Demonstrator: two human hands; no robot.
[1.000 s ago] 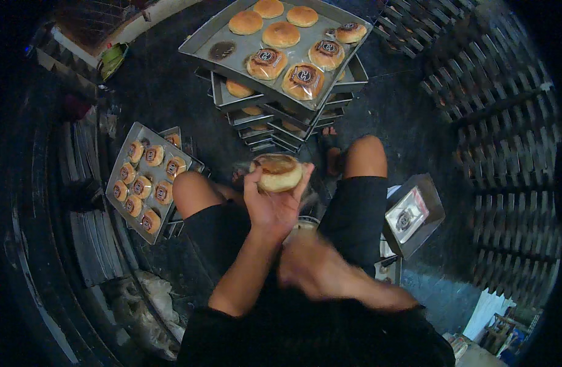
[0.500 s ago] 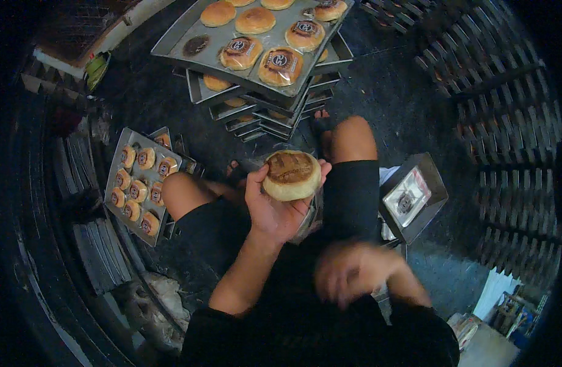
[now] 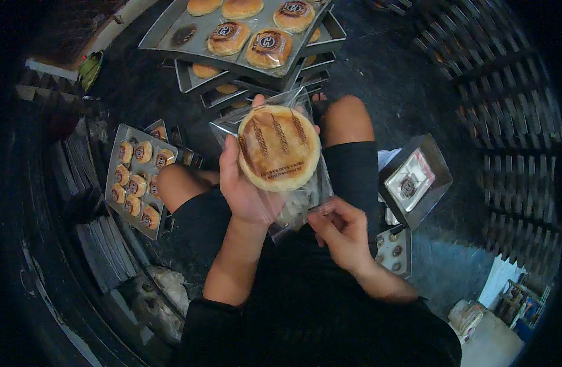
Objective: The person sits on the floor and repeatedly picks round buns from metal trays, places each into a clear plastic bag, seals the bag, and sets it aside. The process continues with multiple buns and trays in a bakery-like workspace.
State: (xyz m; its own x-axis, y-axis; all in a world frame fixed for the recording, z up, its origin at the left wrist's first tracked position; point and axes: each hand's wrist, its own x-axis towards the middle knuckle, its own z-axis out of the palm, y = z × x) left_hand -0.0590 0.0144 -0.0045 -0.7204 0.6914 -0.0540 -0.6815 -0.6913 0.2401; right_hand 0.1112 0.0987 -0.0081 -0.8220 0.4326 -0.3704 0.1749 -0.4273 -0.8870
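Round bread bun with a toasted brown face and paler rim, that face toward the viewer, at the frame's centre. It lies inside a clear, crinkled plastic bag with dark wheat-ear prints, loose film spreading below.

A round golden bun in a clear plastic bag is rested on the left hand. Ahead, bun-laden rectangular grey metal trays are stacked; left of the bare left knee, another such tray is placed. To the right, flat printed plastic bags are held in a deep grey metal pan.
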